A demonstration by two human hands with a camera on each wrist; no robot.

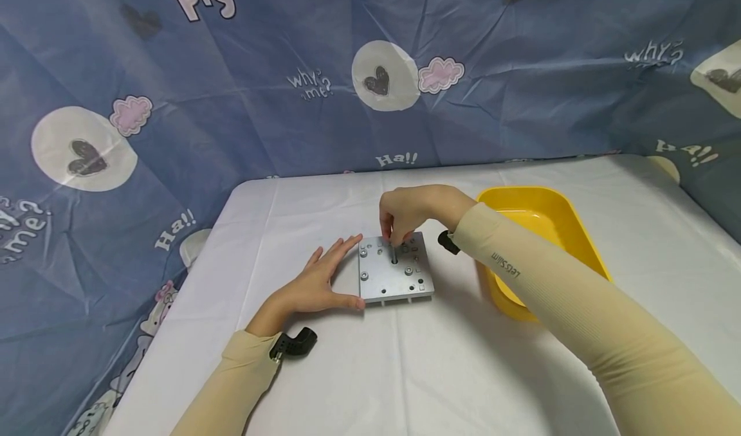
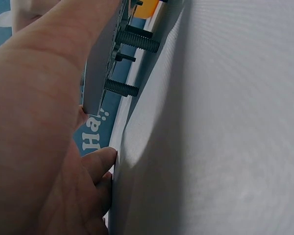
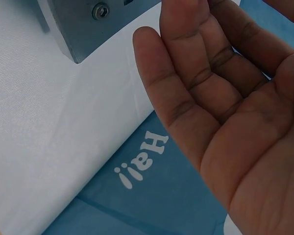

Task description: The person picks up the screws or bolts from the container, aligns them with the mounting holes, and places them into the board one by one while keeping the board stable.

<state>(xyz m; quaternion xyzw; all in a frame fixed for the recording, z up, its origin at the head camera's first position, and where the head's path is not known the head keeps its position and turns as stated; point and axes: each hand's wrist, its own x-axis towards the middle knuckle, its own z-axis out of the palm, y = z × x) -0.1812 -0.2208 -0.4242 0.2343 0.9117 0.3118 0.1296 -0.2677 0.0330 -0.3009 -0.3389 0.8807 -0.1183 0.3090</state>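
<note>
A square silver metal plate (image 1: 384,280) with holes and socket-head screws lies on the table, raised off the cloth. Threaded screw shanks (image 2: 139,41) stick out of its underside in the left wrist view. My left hand (image 1: 315,287) spans the plate's left side with fingers straight, fingertips at the far corner and thumb at the near one. Over the plate, my right hand (image 1: 403,212) points down and pinches a thin grey metal pin (image 1: 394,253), whose lower end is right at a dark hole. The pin's top is hidden by the fingers.
A yellow tray (image 1: 581,233) stands right of the plate, partly behind my right forearm. White cloth (image 1: 324,391) covers the table. A blue printed curtain (image 1: 301,127) hangs along the far edge and left side. Black wrist devices (image 1: 296,344) sit on both wrists.
</note>
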